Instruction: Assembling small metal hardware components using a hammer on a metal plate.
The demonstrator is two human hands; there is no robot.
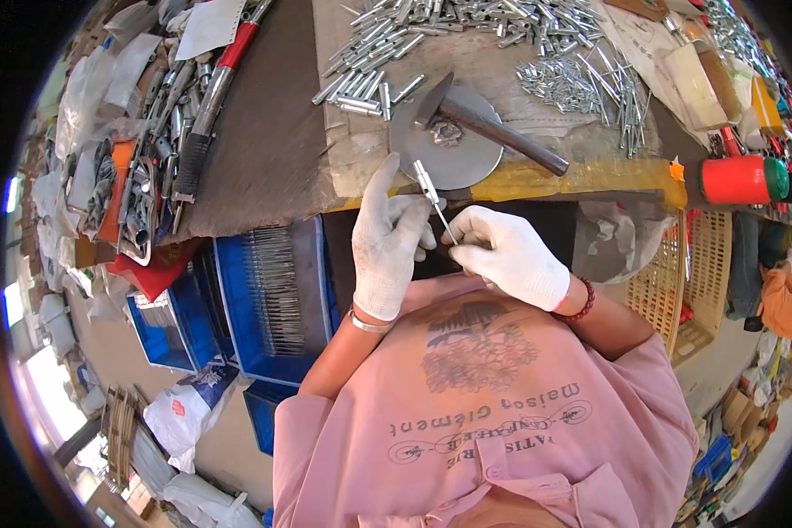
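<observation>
A slim metal rod with a thicker, holed metal sleeve point(426, 182) at its upper end stands tilted in front of the bench edge. My right hand point(515, 257), in a white knit glove, pinches the rod's lower part between thumb and fingers. Beside it, my left hand point(385, 242), gloved too, has its index finger stretched up and its other fingers loosely bent near the rod, seemingly not gripping it. Just beyond the sleeve, a hammer point(502, 134) with a dark handle lies across a round grey metal disc point(418, 157) on the bench.
Shiny metal tubes point(374, 75) and small pins point(559, 86) are heaped at the back. Tools crowd the left around a red-and-silver bar point(223, 84). A red-and-green cylinder point(739, 180) lies right. Blue crates point(238, 290) and a yellow basket point(656, 290) stand below the bench.
</observation>
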